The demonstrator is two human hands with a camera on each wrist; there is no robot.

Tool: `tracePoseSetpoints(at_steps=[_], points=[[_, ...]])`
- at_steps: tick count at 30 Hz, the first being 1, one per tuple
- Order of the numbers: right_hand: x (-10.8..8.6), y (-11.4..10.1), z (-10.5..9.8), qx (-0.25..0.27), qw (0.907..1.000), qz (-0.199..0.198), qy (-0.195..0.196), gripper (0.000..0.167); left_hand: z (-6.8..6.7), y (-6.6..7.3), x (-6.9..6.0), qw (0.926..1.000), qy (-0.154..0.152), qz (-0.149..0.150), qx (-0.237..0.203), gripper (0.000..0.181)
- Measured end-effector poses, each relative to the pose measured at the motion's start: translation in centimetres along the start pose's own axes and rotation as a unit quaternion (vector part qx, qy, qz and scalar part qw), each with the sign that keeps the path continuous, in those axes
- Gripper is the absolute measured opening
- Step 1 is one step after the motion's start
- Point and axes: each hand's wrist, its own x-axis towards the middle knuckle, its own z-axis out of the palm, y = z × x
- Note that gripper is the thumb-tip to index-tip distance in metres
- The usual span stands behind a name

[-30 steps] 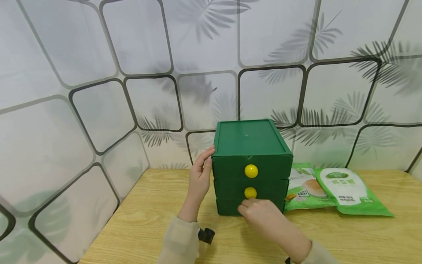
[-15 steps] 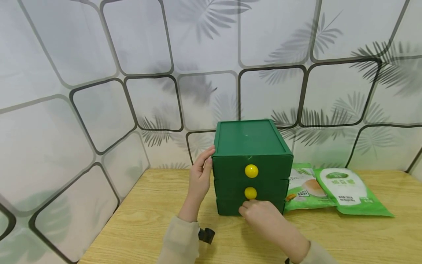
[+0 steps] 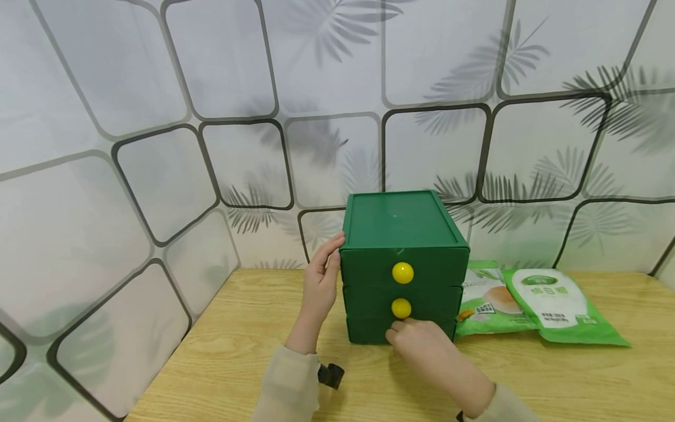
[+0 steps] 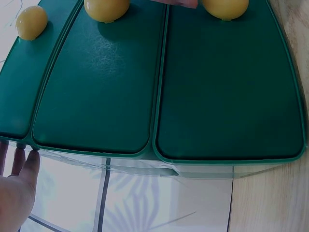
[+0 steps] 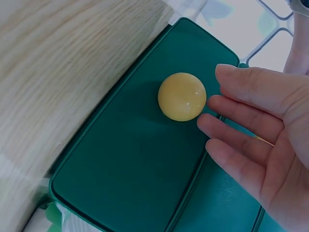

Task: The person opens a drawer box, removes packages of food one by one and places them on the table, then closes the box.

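Observation:
A green cabinet (image 3: 398, 220) has three drawers, all closed, with a yellow knob on each front. The top knob (image 3: 403, 273) and middle knob (image 3: 401, 308) show in the head view; my right hand (image 3: 424, 349) hides the lowest. Seen from the right wrist, that lowest knob (image 5: 182, 96) lies just beside the fingertips of my right hand (image 5: 270, 130), whose fingers are extended and hold nothing. My left hand (image 3: 320, 281) rests against the cabinet's left side. Its fingertips touch the side edge in the left wrist view, where the hand (image 4: 17, 193) is partly visible.
Two green-and-white packets, a left one (image 3: 493, 299) and a right one (image 3: 556, 299), lie right of the cabinet on the wooden table (image 3: 263, 305). Behind stands a wall covering (image 3: 332, 164) with leaf and rounded-square patterns.
My right hand has shifted slightly to the right in front of the lowest drawer. The left hand and the cabinet have stayed in place.

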Motion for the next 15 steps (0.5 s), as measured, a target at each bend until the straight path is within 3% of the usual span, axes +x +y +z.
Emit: tracePoseSetpoints(at_steps=[15], points=[[-0.22,0.64,0.35,0.027,0.9995,0.006,-0.019,0.024,-0.04,-0.02,0.02,1.0,-0.004,0.0,0.003,0.028]])
